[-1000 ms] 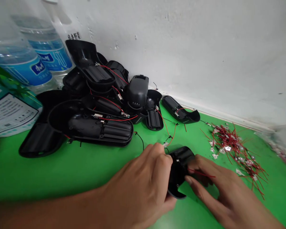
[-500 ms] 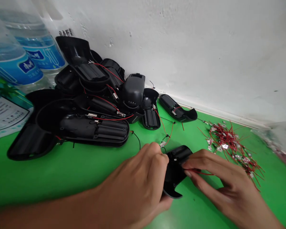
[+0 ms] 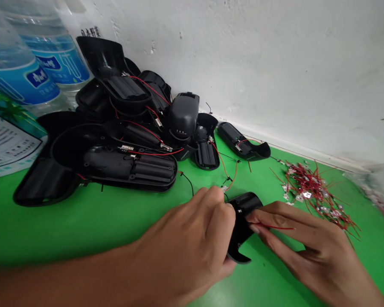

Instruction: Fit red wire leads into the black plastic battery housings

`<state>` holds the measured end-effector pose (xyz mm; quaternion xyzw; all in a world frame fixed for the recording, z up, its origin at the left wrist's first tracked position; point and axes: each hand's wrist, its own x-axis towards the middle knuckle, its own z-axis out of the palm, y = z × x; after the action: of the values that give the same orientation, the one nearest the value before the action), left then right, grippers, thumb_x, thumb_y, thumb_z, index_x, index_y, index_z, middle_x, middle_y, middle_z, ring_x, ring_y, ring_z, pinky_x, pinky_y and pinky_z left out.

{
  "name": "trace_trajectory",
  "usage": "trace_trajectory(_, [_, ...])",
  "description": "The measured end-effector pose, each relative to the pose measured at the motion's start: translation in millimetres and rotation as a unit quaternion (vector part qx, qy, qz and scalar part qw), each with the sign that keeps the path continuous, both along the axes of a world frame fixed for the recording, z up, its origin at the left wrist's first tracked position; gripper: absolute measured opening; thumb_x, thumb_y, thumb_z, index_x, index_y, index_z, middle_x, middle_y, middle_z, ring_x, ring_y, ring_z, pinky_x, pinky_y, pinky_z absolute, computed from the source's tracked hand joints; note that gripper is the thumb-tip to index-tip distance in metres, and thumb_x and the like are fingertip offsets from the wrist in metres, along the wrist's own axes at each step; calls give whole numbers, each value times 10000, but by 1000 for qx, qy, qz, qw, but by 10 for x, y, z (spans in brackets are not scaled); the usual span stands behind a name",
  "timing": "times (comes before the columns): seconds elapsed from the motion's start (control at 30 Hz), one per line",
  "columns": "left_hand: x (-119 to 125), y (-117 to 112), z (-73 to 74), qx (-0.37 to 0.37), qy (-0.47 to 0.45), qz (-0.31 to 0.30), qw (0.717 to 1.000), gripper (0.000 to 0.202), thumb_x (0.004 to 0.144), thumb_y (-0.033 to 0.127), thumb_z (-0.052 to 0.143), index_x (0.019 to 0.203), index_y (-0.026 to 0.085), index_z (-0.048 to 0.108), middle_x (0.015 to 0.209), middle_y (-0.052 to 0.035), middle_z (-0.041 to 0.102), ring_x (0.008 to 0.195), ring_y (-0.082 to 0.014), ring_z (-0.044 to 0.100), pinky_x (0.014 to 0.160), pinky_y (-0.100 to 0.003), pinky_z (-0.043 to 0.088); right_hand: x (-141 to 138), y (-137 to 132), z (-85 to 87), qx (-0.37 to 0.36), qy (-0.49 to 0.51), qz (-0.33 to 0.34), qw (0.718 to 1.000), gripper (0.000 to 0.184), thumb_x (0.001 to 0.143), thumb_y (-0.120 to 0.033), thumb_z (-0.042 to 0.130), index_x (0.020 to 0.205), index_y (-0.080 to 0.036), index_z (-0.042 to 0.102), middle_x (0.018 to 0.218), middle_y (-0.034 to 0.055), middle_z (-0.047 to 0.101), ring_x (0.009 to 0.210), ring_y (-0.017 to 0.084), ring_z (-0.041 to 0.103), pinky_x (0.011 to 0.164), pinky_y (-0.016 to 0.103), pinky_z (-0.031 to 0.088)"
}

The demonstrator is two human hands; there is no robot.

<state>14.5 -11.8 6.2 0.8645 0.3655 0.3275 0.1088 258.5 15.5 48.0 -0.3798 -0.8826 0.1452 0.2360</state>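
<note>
A curved black plastic housing (image 3: 240,238) with battery-slot-like grooves is gripped by my left hand (image 3: 192,238), its fingers curled around the left side and its thumb underneath. My right hand (image 3: 294,243) pinches a thin red wire (image 3: 278,227) between thumb and forefinger at the housing's right edge. The wire's free end sticks out to the right across the fingers; its other end is hidden by the fingertips. Just beyond my left knuckles lies a small metal contact piece (image 3: 224,188) with an orange-red wire. Part of the housing's interior is hidden by my left hand.
Similar black housings (image 3: 153,170) with red wires are piled at the left and back. A heap of red wires with metal tabs (image 3: 309,187) lies at the right. Water bottles (image 3: 41,81) and a green-and-white packet (image 3: 9,145) stand left. A white wall (image 3: 259,55) bounds the back.
The view has shifted slightly, so the scene sits a little farther right. The red wire in my right hand now lies higher over the fingers. Both hands keep their hold.
</note>
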Motion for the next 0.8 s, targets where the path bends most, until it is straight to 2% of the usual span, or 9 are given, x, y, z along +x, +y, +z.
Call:
trace_trajectory(0.13, [-1, 23, -32, 19, 14, 2, 1000, 694, 773, 263, 944, 1231, 92, 451, 1296, -221, 647, 1133, -338, 698, 887, -401, 661, -18, 35, 18, -26, -17, 6, 1000, 128, 1015, -128, 639, 971, -211, 725, 902, 0, 746, 806, 89, 750, 708, 135, 597])
trace_trajectory(0.27, [-23, 12, -11, 30, 26, -4, 999, 644, 829, 262, 905, 1246, 82, 449, 1302, -218, 642, 1125, -339, 692, 858, -402, 666, -32, 30, 39, -20, -31, 10, 999, 134, 1022, -122, 597, 965, -213, 677, 872, -12, 713, 781, 71, 731, 703, 120, 575])
trace_trajectory(0.33, [-25, 5, 1, 29, 29, -6, 999, 525, 911, 238, 813, 1254, 76, 450, 1298, -219, 633, 1133, -342, 682, 865, -408, 662, -15, 13, 18, -21, -35, 11, 999, 126, 1024, -120, 598, 986, -221, 663, 873, -18, 700, 773, 70, 718, 697, 128, 563])
trace_trajectory(0.43, [-8, 13, -12, 39, 25, -4, 999, 243, 1033, 146, 545, 1247, 69, 460, 1235, -203, 632, 1094, -325, 680, 836, -401, 654, 29, -14, -32, -28, -34, 5, 999, 119, 1022, -124, 607, 1028, -237, 643, 909, -18, 689, 791, 77, 706, 703, 152, 551])
trace_trajectory(0.5, [1, 27, -29, 43, 18, -6, 999, 180, 1055, 107, 426, 1226, 72, 465, 1184, -185, 628, 1047, -313, 678, 802, -399, 650, 45, -21, -41, -30, -39, 7, 999, 121, 1017, -130, 611, 1051, -243, 637, 937, -14, 696, 806, 82, 713, 706, 155, 555])
trace_trajectory(0.67, [-29, 44, -15, 27, 8, -34, 999, 225, 1048, 179, 551, 1226, 69, 469, 1196, -165, 578, 1072, -335, 632, 830, -450, 656, -6, 3, 48, 1, -69, 23, 997, 144, 1022, -120, 556, 1002, -220, 657, 875, -10, 716, 735, 62, 730, 627, 96, 559])
trace_trajectory(0.8, [-42, 57, -1, 24, 7, -46, 999, 220, 1027, 97, 465, 1242, 53, 466, 1131, -139, 572, 1006, -322, 633, 769, -466, 658, -28, 19, 70, 42, -76, 27, 996, 177, 1024, -122, 544, 980, -204, 694, 871, 10, 749, 715, 62, 750, 639, 84, 578])
